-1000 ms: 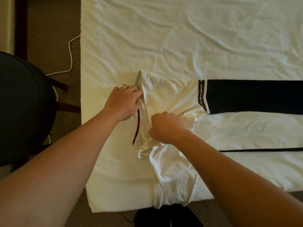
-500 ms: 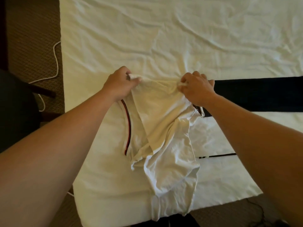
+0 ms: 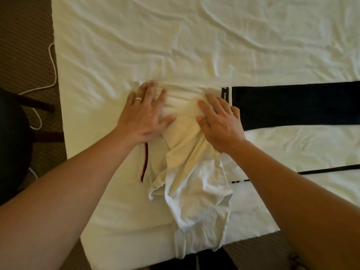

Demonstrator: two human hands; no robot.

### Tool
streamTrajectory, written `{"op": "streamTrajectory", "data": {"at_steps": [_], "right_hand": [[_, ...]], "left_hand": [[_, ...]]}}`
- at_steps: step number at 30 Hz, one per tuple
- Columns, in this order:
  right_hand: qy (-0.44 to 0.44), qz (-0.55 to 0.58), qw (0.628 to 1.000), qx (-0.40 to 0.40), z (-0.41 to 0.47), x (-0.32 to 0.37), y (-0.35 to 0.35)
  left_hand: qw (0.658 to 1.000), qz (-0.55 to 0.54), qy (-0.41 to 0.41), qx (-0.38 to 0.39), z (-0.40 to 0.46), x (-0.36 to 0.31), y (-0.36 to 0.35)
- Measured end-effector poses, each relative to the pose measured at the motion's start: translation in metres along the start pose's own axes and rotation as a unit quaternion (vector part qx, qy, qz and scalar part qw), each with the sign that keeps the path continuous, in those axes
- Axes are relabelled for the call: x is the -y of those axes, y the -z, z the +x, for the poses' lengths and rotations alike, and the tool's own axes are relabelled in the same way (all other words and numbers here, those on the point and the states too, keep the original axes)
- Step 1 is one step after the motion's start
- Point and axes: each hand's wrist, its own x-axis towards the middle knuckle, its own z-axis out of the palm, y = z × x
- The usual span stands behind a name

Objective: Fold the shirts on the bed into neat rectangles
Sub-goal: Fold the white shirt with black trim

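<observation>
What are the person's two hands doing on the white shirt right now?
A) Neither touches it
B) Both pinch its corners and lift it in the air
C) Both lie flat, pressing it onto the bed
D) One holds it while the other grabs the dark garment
C: the left hand and right hand lie side by side with fingers spread straight on the upper part of the white shirt, pressing it flat on the bed.

flat hands (image 3: pixel 145 115) on white shirt (image 3: pixel 187 152)
</observation>
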Motion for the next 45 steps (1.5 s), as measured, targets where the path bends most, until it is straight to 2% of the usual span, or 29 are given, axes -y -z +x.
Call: {"op": "streamTrajectory", "data": {"at_steps": [2,7,10,12,14,17,20,23,25,28,29,33,36,38,42,45], "right_hand": [[0.017,-0.052,0.997,0.056,-0.006,-0.015,-0.007],[0.023,-0.1,0.989,0.108,-0.009,-0.017,0.003],[-0.003,-0.073,0.995,0.074,-0.015,0.0,0.016],[0.005,-0.056,0.997,0.049,-0.029,0.015,0.019],[0.028,-0.05,0.996,0.061,-0.046,0.02,0.011],[0.035,-0.062,0.992,0.102,-0.06,0.008,-0.002],[0.032,-0.026,0.998,0.042,-0.051,0.002,-0.003],[0.009,0.095,0.991,-0.095,-0.028,0.005,0.005],[-0.023,0.132,0.978,-0.162,-0.008,-0.002,0.014],[-0.069,0.089,0.986,-0.126,0.02,-0.018,0.028],[-0.074,0.071,0.989,-0.102,0.029,-0.025,0.03],[-0.049,0.042,0.995,-0.075,0.051,-0.045,0.033],[-0.002,-0.004,0.996,-0.088,0.063,-0.054,0.03],[0.025,-0.009,0.996,-0.081,0.069,-0.06,0.026],[-0.003,-0.034,0.995,-0.095,0.075,-0.058,0.021],[-0.028,-0.053,0.986,-0.155,0.061,-0.039,0.014]], "left_hand": [[0.999,0.023,-0.002,0.029,0.003,0.01,-0.007],[0.997,0.038,0.003,0.065,0.006,0.003,0.003],[0.998,0.054,0.022,0.024,-0.001,-0.011,0.017],[0.997,0.077,-0.012,-0.028,-0.012,-0.028,0.018],[0.995,0.073,-0.048,-0.046,-0.025,-0.037,0.008],[0.998,0.047,0.02,0.027,-0.03,-0.025,-0.002],[0.997,0.074,0.03,-0.001,-0.026,-0.02,0.002],[0.992,0.058,0.018,-0.109,-0.021,-0.024,0.011],[0.981,0.016,0.055,-0.184,-0.011,-0.019,0.013],[0.964,-0.067,0.179,-0.187,0.008,-0.008,0.021],[0.961,-0.081,0.192,-0.179,0.014,-0.002,0.023],[0.974,-0.074,0.123,-0.178,0.027,0.018,0.024],[0.968,-0.126,0.145,-0.16,0.038,0.014,0.022],[0.968,-0.118,0.151,-0.163,0.043,0.014,0.015],[0.964,-0.033,0.14,-0.224,0.031,0.023,0.003],[0.957,0.0,0.119,-0.264,0.017,0.002,-0.002]]}}
